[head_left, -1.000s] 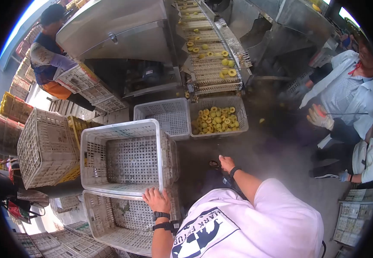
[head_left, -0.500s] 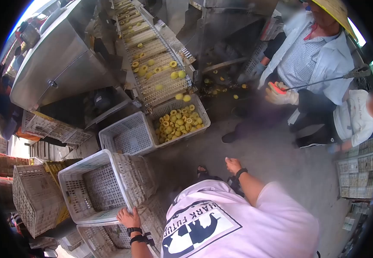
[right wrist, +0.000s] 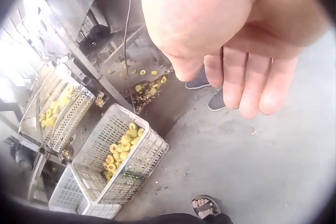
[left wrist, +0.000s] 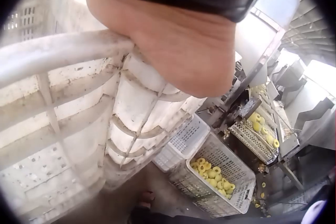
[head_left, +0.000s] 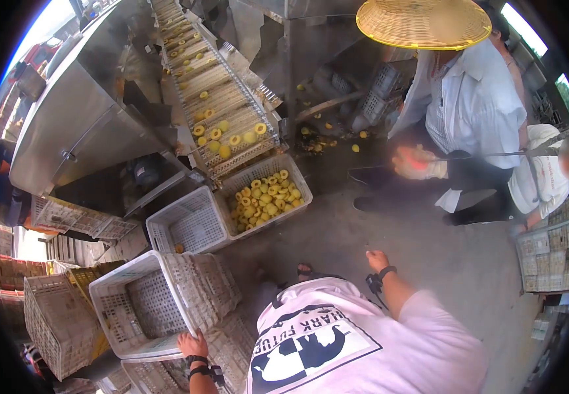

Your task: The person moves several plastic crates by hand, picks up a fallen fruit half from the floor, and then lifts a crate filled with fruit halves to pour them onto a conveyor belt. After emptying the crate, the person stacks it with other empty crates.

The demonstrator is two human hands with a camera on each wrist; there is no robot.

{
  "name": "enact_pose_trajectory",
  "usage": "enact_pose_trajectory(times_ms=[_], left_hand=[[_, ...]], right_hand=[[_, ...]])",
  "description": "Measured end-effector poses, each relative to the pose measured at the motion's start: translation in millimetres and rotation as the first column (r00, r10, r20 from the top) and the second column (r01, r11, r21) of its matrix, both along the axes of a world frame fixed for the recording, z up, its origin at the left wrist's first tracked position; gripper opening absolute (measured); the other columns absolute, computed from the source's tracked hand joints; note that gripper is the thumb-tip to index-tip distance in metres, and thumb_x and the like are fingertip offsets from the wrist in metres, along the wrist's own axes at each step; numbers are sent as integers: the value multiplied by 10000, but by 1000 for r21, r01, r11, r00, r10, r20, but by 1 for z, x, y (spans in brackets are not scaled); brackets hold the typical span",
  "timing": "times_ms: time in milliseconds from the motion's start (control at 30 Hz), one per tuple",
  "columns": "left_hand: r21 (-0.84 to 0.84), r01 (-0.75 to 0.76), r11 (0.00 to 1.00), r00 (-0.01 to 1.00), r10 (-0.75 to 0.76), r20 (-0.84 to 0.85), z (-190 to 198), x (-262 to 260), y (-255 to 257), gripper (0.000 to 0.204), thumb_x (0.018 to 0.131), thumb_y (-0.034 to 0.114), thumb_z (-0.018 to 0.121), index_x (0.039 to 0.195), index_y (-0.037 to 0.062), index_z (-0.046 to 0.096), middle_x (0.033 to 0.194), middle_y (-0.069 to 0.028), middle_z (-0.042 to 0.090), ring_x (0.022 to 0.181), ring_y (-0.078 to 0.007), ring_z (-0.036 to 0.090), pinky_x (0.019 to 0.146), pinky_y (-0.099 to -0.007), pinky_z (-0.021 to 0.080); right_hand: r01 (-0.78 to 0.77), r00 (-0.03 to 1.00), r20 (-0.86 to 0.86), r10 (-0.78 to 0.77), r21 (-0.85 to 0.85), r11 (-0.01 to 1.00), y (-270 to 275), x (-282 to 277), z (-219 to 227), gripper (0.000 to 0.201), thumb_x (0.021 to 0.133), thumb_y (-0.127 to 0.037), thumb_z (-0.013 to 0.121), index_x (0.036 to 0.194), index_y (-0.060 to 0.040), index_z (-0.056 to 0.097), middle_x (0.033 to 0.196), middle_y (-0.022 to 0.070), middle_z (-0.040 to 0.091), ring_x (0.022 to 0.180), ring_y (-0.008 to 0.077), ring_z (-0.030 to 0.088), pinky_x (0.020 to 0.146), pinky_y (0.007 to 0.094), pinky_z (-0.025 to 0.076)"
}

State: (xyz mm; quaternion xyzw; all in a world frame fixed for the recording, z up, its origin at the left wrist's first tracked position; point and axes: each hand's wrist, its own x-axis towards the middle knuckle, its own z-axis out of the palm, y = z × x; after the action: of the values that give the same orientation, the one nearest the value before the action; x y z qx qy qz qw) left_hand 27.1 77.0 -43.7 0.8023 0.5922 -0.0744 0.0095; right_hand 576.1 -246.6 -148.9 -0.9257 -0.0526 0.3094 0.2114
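My left hand [head_left: 192,344] rests on the rim corner of a white plastic crate [head_left: 202,282], which is stacked on another crate [head_left: 229,345]. The heel of that hand lies over the corner in the left wrist view, with its fingers hidden there. My right hand [head_left: 377,260] hangs over the floor, holding nothing, its fingers loosely bent in the right wrist view. Ahead, a crate [head_left: 268,222] of yellow halved fruit [head_left: 265,200] stands below the end of a slatted conveyor [head_left: 206,79]. Beside it is a nearly empty white crate [head_left: 189,223].
A person in a straw hat [head_left: 422,23] stands at the right, a gloved hand [head_left: 422,164] on a long thin rod. Another person [head_left: 540,174] is behind. More crates [head_left: 58,322] are stacked at the left. Fallen fruit lies near the metal machine frame.
The head view has swung right. More fruit has come off the conveyor. The person in the hat has bent forward. My left hand stays on the crate rim; my right hand has moved slightly right.
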Motion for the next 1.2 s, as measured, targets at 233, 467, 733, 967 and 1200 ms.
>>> enact_pose_trajectory(times_ms=[233,467,733,967,1200], left_hand=[[-132,-193,972,981,189,-46,6,9,8,499,780,458,510,868,-11,656,894,-195,624,927,-349,548,853,-450,374],[-55,-177,983,983,173,-62,-1,7,8,500,784,454,511,815,-24,654,825,-204,626,832,-362,571,780,-465,403],[23,-160,987,987,160,23,1,9,3,403,757,380,577,749,-20,635,829,-175,618,903,-353,541,821,-455,386],[131,-71,989,995,61,81,2,11,1,370,753,336,591,770,-32,626,877,-164,609,1011,-329,489,880,-439,354],[-25,-155,988,984,156,80,9,14,3,390,765,367,564,747,-16,637,830,-164,622,919,-334,532,843,-440,374]], right_hand=[[90,991,-98,-95,-48,995,5,-28,7,386,838,-342,497,950,4,626,992,206,614,971,356,566,840,411,426],[-23,1000,14,23,-19,1000,25,-22,11,401,841,-348,490,965,11,617,994,221,606,982,366,555,848,411,425],[-75,997,21,75,13,997,30,-17,22,414,844,-350,494,960,29,612,1024,228,593,996,368,545,849,406,419],[-76,997,-27,76,0,997,20,-19,8,415,834,-332,485,971,41,606,1054,247,571,1020,400,515,881,435,398],[-80,996,-25,80,-4,997,25,-25,5,411,836,-323,479,986,38,606,1070,239,570,1043,389,508,903,426,392]])
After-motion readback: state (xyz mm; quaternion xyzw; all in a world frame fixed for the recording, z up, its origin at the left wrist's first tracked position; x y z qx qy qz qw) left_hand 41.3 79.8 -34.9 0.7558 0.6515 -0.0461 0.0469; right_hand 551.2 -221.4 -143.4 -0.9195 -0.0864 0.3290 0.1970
